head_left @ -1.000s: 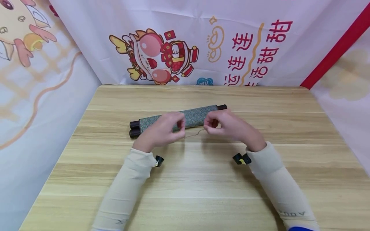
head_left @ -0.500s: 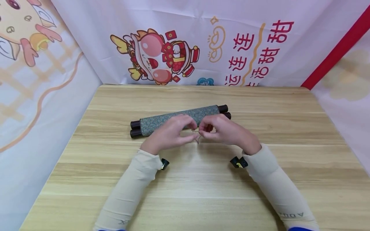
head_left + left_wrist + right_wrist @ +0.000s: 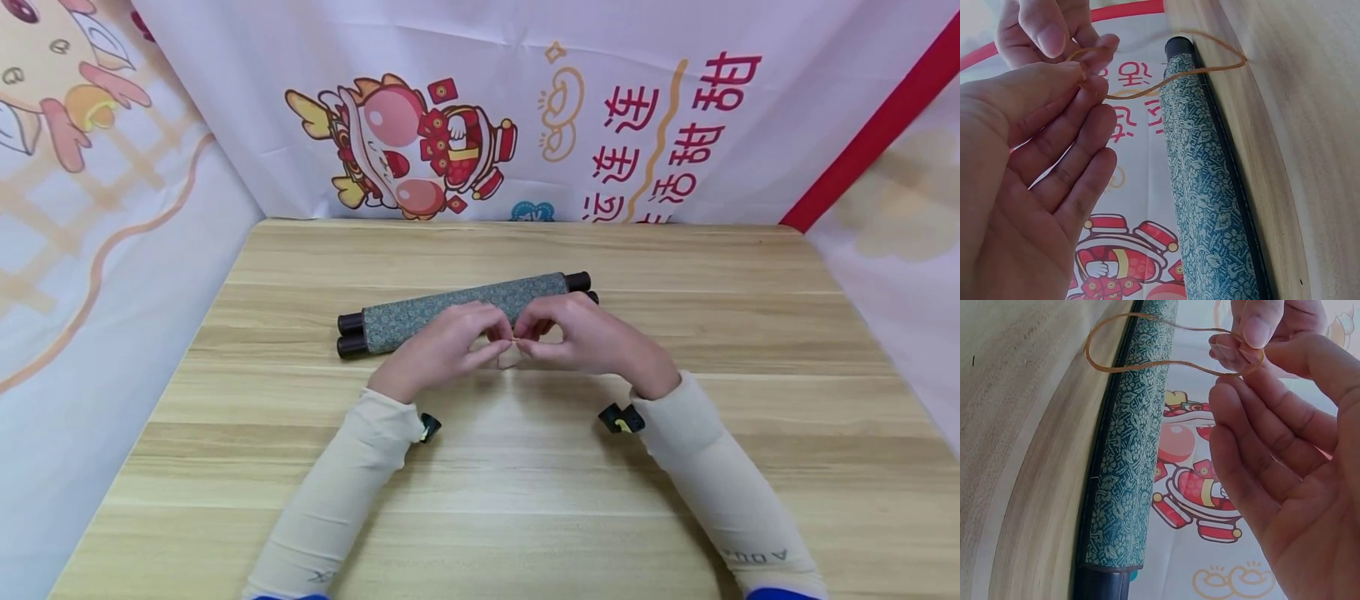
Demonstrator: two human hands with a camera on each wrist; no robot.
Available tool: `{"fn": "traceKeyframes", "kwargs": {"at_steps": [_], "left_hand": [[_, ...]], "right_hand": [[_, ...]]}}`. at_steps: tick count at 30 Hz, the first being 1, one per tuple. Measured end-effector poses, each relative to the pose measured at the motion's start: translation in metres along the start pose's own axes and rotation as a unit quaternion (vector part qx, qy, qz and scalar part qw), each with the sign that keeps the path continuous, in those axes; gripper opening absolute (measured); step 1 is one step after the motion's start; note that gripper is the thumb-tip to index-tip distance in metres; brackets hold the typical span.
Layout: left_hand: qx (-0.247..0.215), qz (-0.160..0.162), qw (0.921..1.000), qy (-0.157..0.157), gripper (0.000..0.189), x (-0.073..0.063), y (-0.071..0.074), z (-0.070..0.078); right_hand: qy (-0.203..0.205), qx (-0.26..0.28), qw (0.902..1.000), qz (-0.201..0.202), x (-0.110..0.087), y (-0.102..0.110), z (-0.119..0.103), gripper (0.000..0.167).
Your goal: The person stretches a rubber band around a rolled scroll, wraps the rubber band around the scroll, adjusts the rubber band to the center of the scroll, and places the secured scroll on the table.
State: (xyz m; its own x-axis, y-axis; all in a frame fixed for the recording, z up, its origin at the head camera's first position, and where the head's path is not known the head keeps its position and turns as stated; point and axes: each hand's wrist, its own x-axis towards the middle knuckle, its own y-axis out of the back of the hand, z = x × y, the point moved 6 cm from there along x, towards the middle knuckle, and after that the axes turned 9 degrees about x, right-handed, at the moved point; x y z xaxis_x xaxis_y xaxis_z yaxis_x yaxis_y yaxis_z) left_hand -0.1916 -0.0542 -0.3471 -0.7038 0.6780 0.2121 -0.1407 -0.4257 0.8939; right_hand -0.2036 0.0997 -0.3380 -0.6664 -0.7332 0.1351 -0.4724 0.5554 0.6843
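My left hand (image 3: 450, 346) and right hand (image 3: 596, 342) meet fingertip to fingertip just in front of a rolled scroll (image 3: 420, 310). Both pinch a thin orange-brown rubber band (image 3: 1147, 92) between thumb and index finger. Its free part droops as a long loop, well seen in the right wrist view, where the band (image 3: 1166, 363) crosses in front of the scroll (image 3: 1129, 450). Blue-green patterned cloth covers the scroll, and dark knobs (image 3: 351, 346) stick out at its ends. It lies slightly slanted on the table, its near side partly hidden by my hands.
The wooden table (image 3: 495, 500) spreads around the scroll. A white printed cloth (image 3: 465, 50) with a cartoon figure and red characters hangs along the back edge, and similar cloths flank both sides. Small black cameras (image 3: 621, 418) sit at my wrists.
My hands were apart with the band stretched between them. They have come together, the left moving right, and the band now hangs slack. The scroll stays in place.
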Motion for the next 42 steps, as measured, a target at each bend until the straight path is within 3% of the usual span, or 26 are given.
{"fn": "traceKeyframes", "kwargs": {"at_steps": [10, 18, 27, 34, 42], "left_hand": [[-0.019, 0.010, 0.9997, 0.007, 0.008, -0.002, 0.006, -0.001], [-0.032, 0.018, 0.9975, 0.060, 0.008, -0.009, 0.020, -0.020], [-0.038, 0.018, 0.9969, 0.066, 0.008, -0.011, 0.021, -0.028], [-0.020, 0.018, 0.9981, 0.055, 0.007, -0.008, 0.016, -0.027], [-0.030, 0.010, 0.9984, 0.048, 0.008, -0.001, 0.009, -0.026]], "right_hand": [[0.009, -0.008, 0.9999, 0.007, 0.002, -0.001, 0.001, 0.004], [-0.016, 0.002, 0.9992, 0.036, -0.005, 0.015, 0.006, 0.005], [0.025, 0.005, 0.9969, 0.074, -0.008, 0.026, 0.001, 0.005], [-0.023, 0.015, 0.9973, 0.068, -0.006, 0.029, 0.004, 0.006], [-0.078, 0.011, 0.9957, 0.049, -0.008, 0.030, 0.013, 0.005]]}}
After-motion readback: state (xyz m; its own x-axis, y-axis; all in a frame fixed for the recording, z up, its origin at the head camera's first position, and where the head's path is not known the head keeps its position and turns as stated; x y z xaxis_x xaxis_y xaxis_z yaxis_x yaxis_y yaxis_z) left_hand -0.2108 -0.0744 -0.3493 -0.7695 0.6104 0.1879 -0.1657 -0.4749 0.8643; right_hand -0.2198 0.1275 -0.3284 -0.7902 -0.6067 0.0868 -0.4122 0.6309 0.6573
